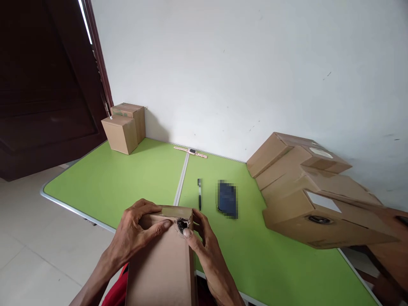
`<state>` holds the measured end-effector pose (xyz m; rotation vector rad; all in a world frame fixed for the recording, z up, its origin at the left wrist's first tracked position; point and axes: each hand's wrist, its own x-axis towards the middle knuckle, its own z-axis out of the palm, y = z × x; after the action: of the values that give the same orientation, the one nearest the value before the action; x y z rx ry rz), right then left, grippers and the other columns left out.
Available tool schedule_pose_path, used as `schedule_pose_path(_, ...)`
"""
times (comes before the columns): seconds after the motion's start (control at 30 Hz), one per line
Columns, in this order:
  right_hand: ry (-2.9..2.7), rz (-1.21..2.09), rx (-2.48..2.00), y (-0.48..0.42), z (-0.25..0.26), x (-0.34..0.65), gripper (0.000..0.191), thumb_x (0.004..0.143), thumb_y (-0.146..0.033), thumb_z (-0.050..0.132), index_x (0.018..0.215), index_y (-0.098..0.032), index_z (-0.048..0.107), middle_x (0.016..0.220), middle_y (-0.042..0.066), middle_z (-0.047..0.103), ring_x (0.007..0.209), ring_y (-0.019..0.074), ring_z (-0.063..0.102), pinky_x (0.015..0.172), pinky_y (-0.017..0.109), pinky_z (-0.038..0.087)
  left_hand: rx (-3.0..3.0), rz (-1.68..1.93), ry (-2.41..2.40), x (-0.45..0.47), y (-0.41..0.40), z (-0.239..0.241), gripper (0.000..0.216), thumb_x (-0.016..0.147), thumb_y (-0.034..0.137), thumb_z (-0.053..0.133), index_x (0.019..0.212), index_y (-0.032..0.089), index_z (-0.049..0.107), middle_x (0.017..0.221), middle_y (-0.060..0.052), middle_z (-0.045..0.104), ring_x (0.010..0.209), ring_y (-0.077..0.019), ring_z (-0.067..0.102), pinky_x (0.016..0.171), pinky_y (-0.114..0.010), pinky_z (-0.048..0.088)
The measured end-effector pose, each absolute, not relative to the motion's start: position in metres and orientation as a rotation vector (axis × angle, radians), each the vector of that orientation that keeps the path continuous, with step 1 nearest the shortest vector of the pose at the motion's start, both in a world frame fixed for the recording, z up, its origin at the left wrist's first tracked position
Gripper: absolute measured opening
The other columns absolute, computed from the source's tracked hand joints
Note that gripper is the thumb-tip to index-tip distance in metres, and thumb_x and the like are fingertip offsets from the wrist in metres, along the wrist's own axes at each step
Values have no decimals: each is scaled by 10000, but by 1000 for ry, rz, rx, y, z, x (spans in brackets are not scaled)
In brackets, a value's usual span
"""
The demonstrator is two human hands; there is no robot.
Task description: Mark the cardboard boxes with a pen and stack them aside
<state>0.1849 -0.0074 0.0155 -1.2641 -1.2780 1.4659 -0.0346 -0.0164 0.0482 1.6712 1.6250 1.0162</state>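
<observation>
A brown cardboard box [161,267] stands close in front of me at the near edge of the table, its broad side toward me. Near its upper right corner is a ragged hole [182,225] with something dark inside that I cannot make out. My left hand [145,223] grips the box's top left, fingers over the upper edge and thumb stretched toward the hole. On the right side, my right hand [202,238] has its fingers round the corner, with the thumb tip at the hole's lower edge.
On the green folding table [143,178] lie a pen [199,194], a blurred dark blue item [227,199] and a pink-strapped watch [192,151]. Two small boxes [119,131] stand at the far left. Several larger cardboard boxes [296,204] crowd the right, against the white wall.
</observation>
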Motion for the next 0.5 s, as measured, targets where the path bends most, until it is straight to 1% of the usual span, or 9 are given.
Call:
schedule_pose_path(0.1,-1288,1457,-1293,-11,17,185,864,849,-690,704,1545,-235,470,1560,156,560,1435,352,535,1138,471,492,1772,942,1770,-24,-18,57,419,869,591,743,1025,209,816,1065,-101,774,968,-289,724,834,-396,552)
schedule_pose_path(0.17,-1282,1429,-1330,-12,19,186,860,842,-649,726,1555,-236,481,1561,153,566,1441,362,530,1127,469,502,1838,852,1856,-16,-16,66,406,858,581,733,976,199,803,1019,-99,781,954,-307,715,846,-427,531)
schedule_pose_path(0.23,-1273,1401,-1355,-12,21,187,866,830,-622,743,1561,-232,489,1547,151,583,1437,366,535,1108,463,518,1878,753,1876,-8,-13,76,352,870,534,708,965,208,801,1006,-82,786,930,-296,718,840,-422,515)
schedule_pose_path(0.3,-1270,1399,-1353,-11,23,188,848,837,-601,737,1558,-224,495,1536,149,594,1422,359,550,1083,448,534,1893,656,1844,0,-8,84,285,894,463,668,988,235,809,1011,-53,786,880,-259,724,788,-382,502)
schedule_pose_path(0.4,-1284,1401,-1319,-8,25,189,703,895,-558,672,1500,-222,551,1490,137,633,1342,334,615,1019,412,563,1920,539,1875,11,-4,89,232,902,394,635,962,261,816,977,-32,781,820,-236,720,720,-346,466)
schedule_pose_path(0.5,-1311,1376,-1318,-6,29,188,553,928,-481,619,1424,-236,601,1410,106,685,1256,307,657,981,390,560,1978,455,1945,20,-4,86,223,898,395,635,933,261,809,940,-41,782,835,-265,724,715,-352,445)
